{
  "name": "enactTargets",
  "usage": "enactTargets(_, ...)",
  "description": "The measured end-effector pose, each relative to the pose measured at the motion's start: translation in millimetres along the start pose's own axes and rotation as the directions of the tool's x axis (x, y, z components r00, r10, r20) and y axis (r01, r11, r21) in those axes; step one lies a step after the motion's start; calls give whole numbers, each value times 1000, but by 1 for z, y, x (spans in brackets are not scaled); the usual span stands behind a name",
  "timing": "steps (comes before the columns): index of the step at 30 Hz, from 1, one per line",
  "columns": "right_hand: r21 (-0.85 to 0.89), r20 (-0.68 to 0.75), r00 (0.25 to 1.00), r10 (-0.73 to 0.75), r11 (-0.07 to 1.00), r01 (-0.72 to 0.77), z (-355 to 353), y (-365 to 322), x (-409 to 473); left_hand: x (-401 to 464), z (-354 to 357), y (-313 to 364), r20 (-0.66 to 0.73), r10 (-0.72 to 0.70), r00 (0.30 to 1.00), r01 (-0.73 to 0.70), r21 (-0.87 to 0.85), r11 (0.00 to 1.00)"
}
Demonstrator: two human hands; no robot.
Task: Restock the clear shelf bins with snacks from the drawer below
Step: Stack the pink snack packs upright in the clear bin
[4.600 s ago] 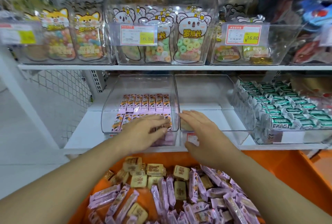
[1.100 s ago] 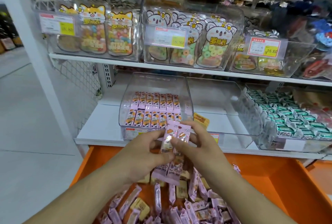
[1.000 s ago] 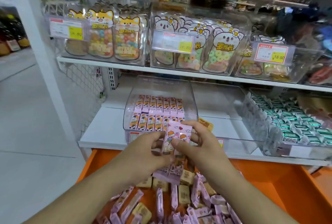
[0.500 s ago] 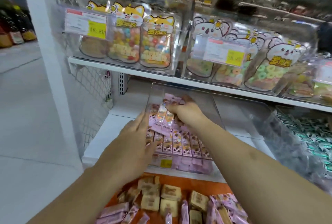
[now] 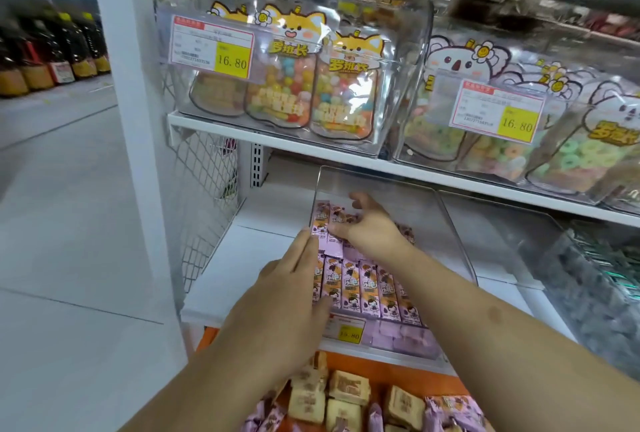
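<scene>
Pink snack bars (image 5: 367, 288) lengthwise front-to-back in clear bin (image 5: 446, 224), right hand (image 5: 367, 224) on them

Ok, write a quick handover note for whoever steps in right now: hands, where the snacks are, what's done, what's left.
Right hand: deep in the clear bin, fingers on pink bars at the back row.
Left hand: open, flat against the bin's left wall.
Done: the front row of pink bars lies in a neat line.
Left: finish the back row. More pink bars and tan packets wait in the orange drawer. The bin to the right looks empty.
</scene>
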State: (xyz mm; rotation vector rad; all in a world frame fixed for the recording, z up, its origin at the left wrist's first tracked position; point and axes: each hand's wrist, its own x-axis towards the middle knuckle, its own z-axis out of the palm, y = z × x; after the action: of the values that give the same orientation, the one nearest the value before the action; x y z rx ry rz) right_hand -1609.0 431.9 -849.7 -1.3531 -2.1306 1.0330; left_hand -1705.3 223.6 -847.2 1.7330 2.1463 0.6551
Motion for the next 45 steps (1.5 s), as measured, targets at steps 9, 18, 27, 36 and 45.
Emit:
enactTargets(9,-354,74,976,-206,909,219,10,11,-6,-1,-1,0,-3,3,1000,-3,7,1000)
enactTargets(18,-415,41,981,-189,890,189,15,11,5,-1,0,-2,0,7,1000,-7,3,1000)
enactTargets(27,-296,-31,976,-216,935,197,-22,9,-58,-14,-1,6,-5,15,1000,-14,30,999)
enactTargets(36,-225,-10,960,-279,936,269,-56,50,-213,-71,39,37,135,77,988,-89,88,992)
enactTargets(45,-357,43,996,81,932,-60,-42,202,-262,-102,137,32,429,88,899,-180,178,967)
